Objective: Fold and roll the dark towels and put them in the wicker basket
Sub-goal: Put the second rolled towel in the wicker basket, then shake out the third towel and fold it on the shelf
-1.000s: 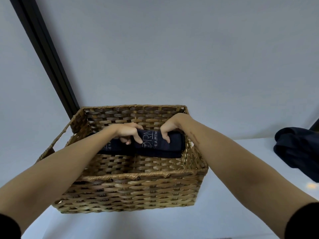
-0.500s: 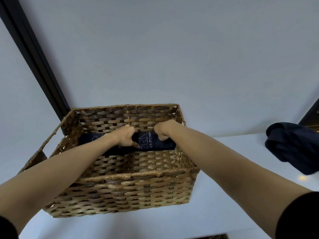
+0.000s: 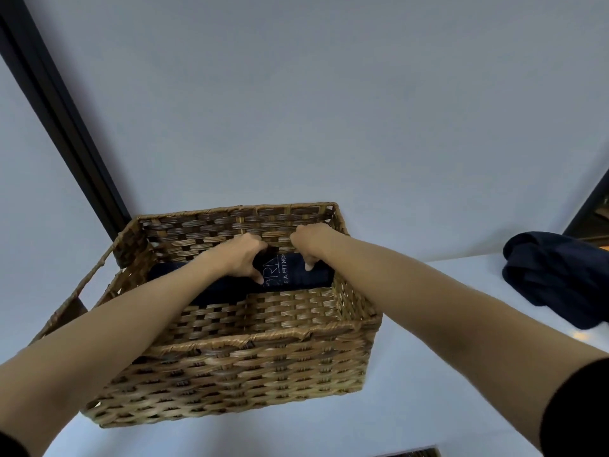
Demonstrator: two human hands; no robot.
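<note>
Dark navy terry under both hands: the left hand (image 3: 242,258) and the right hand (image 3: 308,242) sit on one rolled dark towel with pale printed lettering (image 3: 293,273), inside the rectangular woven wicker basket (image 3: 250,351). Left-hand fingers curl down over the front of the roll, fingertips touching the cloth near the lettering. Right-hand fingers are bent over the top of the roll at its right end; one fingertip shows against the fabric. Both hands grip the roll, neither is free.

The roll lies along the far wall of the basket, right end near the right wall. Dark cloth runs on to the left behind the left forearm; whether that is the same roll or a second one, cannot tell.

The basket stands on the white bench (image 3: 445,390), far side near the pale wall. Well to the right, on the bench, lies a crumpled dark navy towel, unfolded (image 3: 557,275).

Status, as judged: at least one towel is folded, rolled and being seated in the basket. The hands have not let go. At least one towel is left to fold, roll and stow. Most of the basket floor is bare, so room remains.
</note>
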